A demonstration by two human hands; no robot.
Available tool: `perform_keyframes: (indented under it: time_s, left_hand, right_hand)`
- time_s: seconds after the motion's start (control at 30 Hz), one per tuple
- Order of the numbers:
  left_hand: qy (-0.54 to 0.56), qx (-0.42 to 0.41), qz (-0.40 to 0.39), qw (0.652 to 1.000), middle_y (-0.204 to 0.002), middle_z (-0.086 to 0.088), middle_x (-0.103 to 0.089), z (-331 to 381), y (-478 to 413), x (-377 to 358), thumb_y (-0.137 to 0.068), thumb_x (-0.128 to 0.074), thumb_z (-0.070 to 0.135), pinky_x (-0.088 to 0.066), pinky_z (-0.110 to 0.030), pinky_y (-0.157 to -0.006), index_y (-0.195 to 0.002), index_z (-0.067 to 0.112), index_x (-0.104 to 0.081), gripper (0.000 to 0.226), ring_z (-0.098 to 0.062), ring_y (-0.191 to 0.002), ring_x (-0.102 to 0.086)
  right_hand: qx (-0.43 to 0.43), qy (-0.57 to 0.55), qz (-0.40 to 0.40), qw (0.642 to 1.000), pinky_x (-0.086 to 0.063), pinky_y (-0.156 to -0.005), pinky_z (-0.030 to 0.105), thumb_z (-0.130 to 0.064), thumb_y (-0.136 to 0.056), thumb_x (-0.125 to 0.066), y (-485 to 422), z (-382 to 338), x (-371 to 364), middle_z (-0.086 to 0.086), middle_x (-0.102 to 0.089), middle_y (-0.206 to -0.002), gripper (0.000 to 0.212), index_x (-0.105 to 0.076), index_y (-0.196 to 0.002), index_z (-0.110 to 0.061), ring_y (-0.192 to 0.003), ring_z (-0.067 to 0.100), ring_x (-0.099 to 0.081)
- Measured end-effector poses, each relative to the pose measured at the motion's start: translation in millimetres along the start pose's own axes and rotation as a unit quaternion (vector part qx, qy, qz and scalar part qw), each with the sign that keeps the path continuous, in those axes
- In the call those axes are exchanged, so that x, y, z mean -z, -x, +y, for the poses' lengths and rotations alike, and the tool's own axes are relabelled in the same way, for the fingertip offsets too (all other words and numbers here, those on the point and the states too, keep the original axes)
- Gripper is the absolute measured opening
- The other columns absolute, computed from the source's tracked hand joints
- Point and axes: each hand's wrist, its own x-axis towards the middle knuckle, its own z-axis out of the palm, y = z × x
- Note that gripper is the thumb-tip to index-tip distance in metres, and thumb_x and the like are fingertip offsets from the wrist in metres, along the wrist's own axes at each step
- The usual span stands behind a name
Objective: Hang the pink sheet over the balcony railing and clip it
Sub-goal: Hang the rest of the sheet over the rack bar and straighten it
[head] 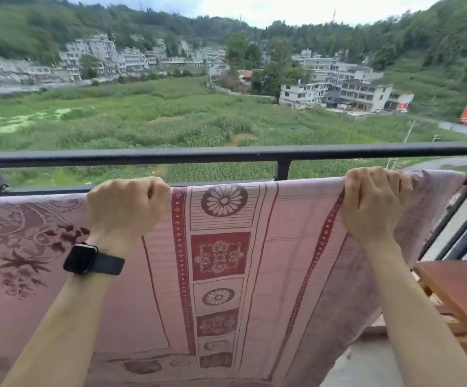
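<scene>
**Both fists on the sheet's top edge, below the top rail**

Forearms come up from the bottom edge, bare, elbows cut off by the frame. Black smartwatch w/ dark band [91,259] sits on the left wrist. Left hand [125,208] is a closed fist gripping the upper edge of the pink patterned cotton sheet [282,261]; right hand [373,203] also closed on that edge, fingers curled over the far side & out of sight. Hands well apart, cloth stretched fairly flat between them.

Sheet: thin woven fabric, pale pink ground, dark red vertical bands w/ small diamond dots, round daisy medallions, square floral panels down the middle. Left part shows faded maroon flowers & scrolls, blurred. Right end bunches into a greyish-pink fold, corner hard to make out. Bottom of sheet cut off.

Black metal balcony railing [226,153] runs across just above the sheet edge; its lower bar is mostly hidden behind the cloth, so can't tell if the sheet rests on it. Reddish-brown wooden board [461,291] lower right, partly cut off. Beyond: green field [157,118], white multi-storey buildings [346,90], wooded hills, all soft.
</scene>
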Motion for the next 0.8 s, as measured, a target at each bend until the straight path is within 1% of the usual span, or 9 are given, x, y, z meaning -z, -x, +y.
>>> perform_keyframes:
  time_s: [0.1,0.17,0.2,0.33,0.47,0.57,0.67,0.73,0.8]
  left_hand:
    - [0.017,0.041,-0.001,0.999,-0.066,-0.012,-0.061,26,4,14,-0.097,-0.030,0.036,-0.040,-0.034,-0.060,-0.078,0.013,-0.064,0.045,-0.033,-0.067,-0.055]
    - [0.024,0.011,0.004,1.000,-0.096,-0.016,-0.068,75,2,17,-0.102,-0.028,0.042,-0.044,-0.045,-0.078,-0.105,0.015,-0.063,0.045,-0.035,-0.093,-0.058]
    - [0.035,-0.025,0.005,0.999,-0.102,-0.011,-0.069,109,-1,15,-0.102,-0.025,0.046,-0.043,-0.046,-0.083,-0.110,0.019,-0.062,0.046,-0.032,-0.098,-0.058]
    - [0.059,-0.108,-0.043,0.991,-0.087,-0.001,-0.069,242,6,-20,-0.101,-0.022,0.049,-0.043,-0.041,-0.081,-0.097,0.022,-0.060,0.047,-0.024,-0.084,-0.060]
    - [0.011,-0.077,-0.017,0.997,-0.077,-0.004,-0.069,258,11,-39,-0.101,-0.029,0.049,-0.042,-0.040,-0.077,-0.085,0.017,-0.063,0.050,-0.027,-0.077,-0.061]
    - [0.005,-0.072,0.002,0.997,-0.075,-0.007,-0.068,255,11,-42,-0.101,-0.027,0.047,-0.043,-0.041,-0.078,-0.085,0.014,-0.064,0.053,-0.029,-0.076,-0.061]
    - [0.012,-0.016,0.004,1.000,-0.076,-0.008,-0.066,266,11,-42,-0.098,-0.029,0.044,-0.040,-0.043,-0.083,-0.079,0.013,-0.062,0.049,-0.030,-0.078,-0.058]
    - [0.006,0.014,-0.018,1.000,-0.080,-0.010,-0.068,275,9,-37,-0.097,-0.030,0.042,-0.038,-0.045,-0.086,-0.081,0.014,-0.062,0.046,-0.032,-0.082,-0.058]
    - [0.005,0.005,-0.035,0.999,-0.089,-0.011,-0.069,291,5,-31,-0.097,-0.029,0.045,-0.038,-0.046,-0.089,-0.089,0.017,-0.063,0.045,-0.033,-0.088,-0.059]
  right_hand:
    - [0.038,-0.014,-0.013,0.999,-0.026,-0.106,0.047,-0.039,-0.104,-0.029,2,3,2,-0.002,-0.058,-0.089,0.044,-0.063,-0.087,-0.018,-0.094,0.022,-0.047]
    - [0.053,-0.023,-0.041,0.997,-0.023,-0.108,0.045,-0.041,-0.104,-0.028,-1,3,5,-0.006,-0.059,-0.093,0.042,-0.064,-0.091,-0.022,-0.098,0.019,-0.047]
    - [0.063,-0.024,-0.056,0.996,-0.023,-0.107,0.043,-0.041,-0.104,-0.028,-2,6,7,-0.008,-0.060,-0.094,0.041,-0.064,-0.093,-0.025,-0.099,0.017,-0.047]
    - [0.127,-0.058,-0.096,0.986,-0.025,-0.097,0.037,-0.043,-0.105,-0.023,-21,40,17,-0.014,-0.064,-0.094,0.042,-0.062,-0.097,-0.029,-0.097,0.012,-0.053]
    - [0.143,0.001,-0.085,0.986,-0.026,-0.099,0.043,-0.051,-0.104,-0.025,-51,124,25,-0.003,-0.064,-0.097,0.045,-0.063,-0.099,-0.027,-0.098,0.024,-0.053]
    - [0.024,-0.046,-0.116,0.992,-0.030,-0.091,0.041,-0.057,-0.102,-0.026,-47,168,22,0.001,-0.061,-0.098,0.048,-0.063,-0.103,-0.025,-0.098,0.026,-0.054]
    - [-0.122,-0.239,-0.224,0.937,-0.036,-0.069,0.034,-0.061,-0.102,-0.019,-14,190,11,0.004,-0.063,-0.088,0.063,-0.062,-0.085,-0.017,-0.081,0.021,-0.056]
    - [-0.169,-0.282,-0.231,0.916,-0.035,-0.072,0.032,-0.054,-0.104,-0.028,9,208,9,0.002,-0.058,-0.087,0.050,-0.056,-0.076,-0.023,-0.081,0.015,-0.053]
    - [-0.206,-0.325,-0.227,0.895,-0.040,-0.076,0.028,-0.049,-0.104,-0.034,18,217,16,-0.001,-0.057,-0.101,0.036,-0.059,-0.096,-0.025,-0.088,0.004,-0.053]
